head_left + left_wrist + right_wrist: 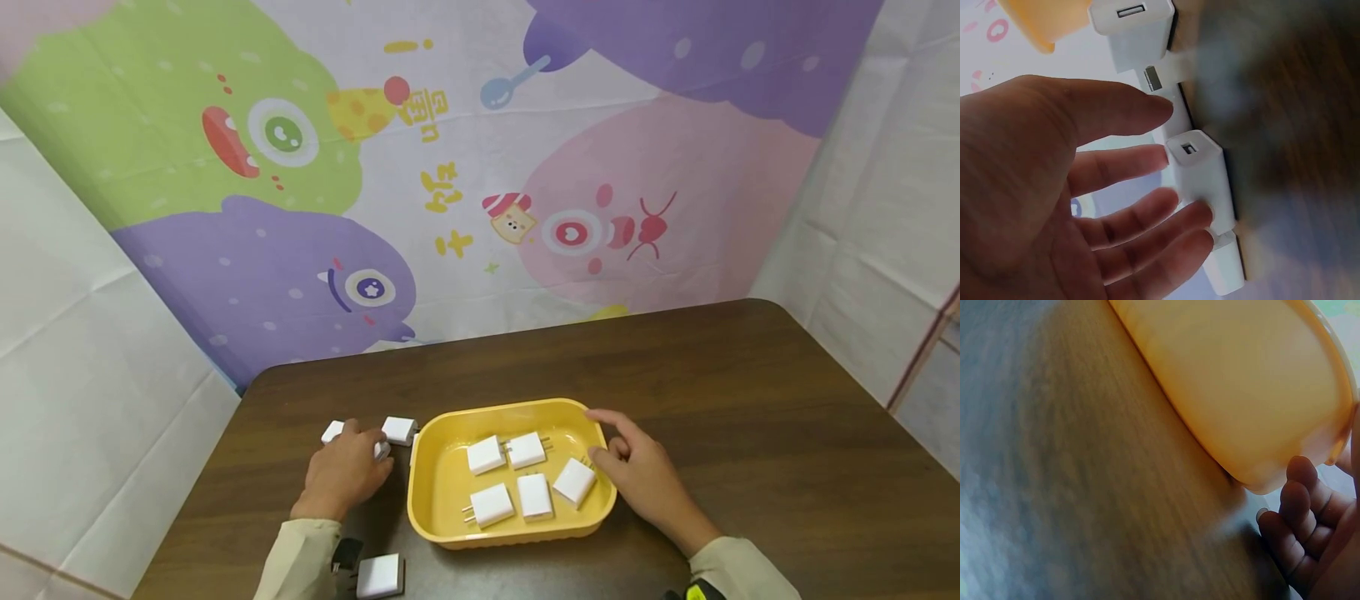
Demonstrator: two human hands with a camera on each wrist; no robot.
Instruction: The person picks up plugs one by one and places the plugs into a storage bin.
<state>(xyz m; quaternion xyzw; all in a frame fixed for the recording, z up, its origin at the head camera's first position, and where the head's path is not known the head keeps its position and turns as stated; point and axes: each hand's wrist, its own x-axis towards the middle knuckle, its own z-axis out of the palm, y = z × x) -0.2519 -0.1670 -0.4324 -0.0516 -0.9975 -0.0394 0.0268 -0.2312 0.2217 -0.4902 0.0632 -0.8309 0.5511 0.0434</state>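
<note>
My left hand [347, 467] reaches over a small group of white USB wall chargers left of a yellow plastic basket [442, 417]. In the left wrist view its fingers are spread and loosely bent, with fingertips against one charger [1200, 181] and the thumb above another [1175, 115]; nothing is gripped. My right hand [645, 471] holds the basket's right end, with thumb and index finger at the rim. The right wrist view shows curled fingers [1297, 503] by the basket's outer wall [1241, 394]. Several chargers [535, 497] lie inside, prongs pointing various ways.
Another charger [380, 575] lies on the dark wooden table [712, 375] near my left sleeve. One charger [400, 430] sits close to the basket's left side. A cartoon-printed cloth [465, 300] hangs behind the table, with pale cloth at both sides.
</note>
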